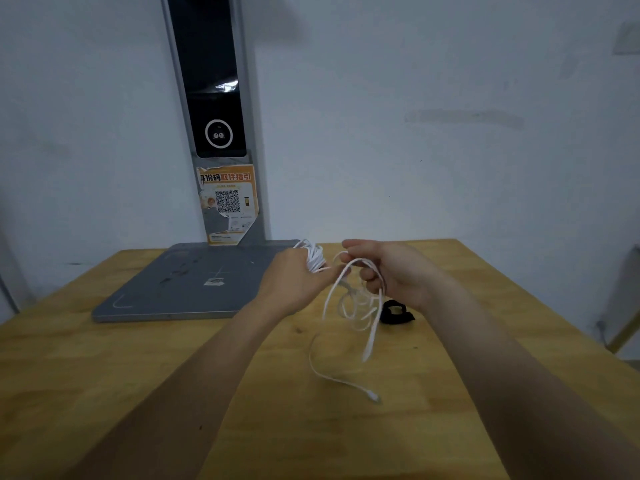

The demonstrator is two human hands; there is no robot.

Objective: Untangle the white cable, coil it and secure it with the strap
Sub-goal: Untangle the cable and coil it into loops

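Note:
Both hands are raised above the wooden table [138, 375]. My left hand [294, 278] grips a bundle of white cable [372, 336] loops that sticks out past its fingers. My right hand [391, 271] pinches a strand of the same cable, and loose tangled loops hang blurred beneath it. One cable end with a small plug [374, 397] trails on the table toward me. The black strap [396, 312] lies on the table under my right wrist, partly hidden by it.
A grey flat base [180, 282] with a tall post [221, 133] carrying a dark screen and an orange QR sticker stands at the back left against the white wall. The table's right edge drops off near a pale object at far right.

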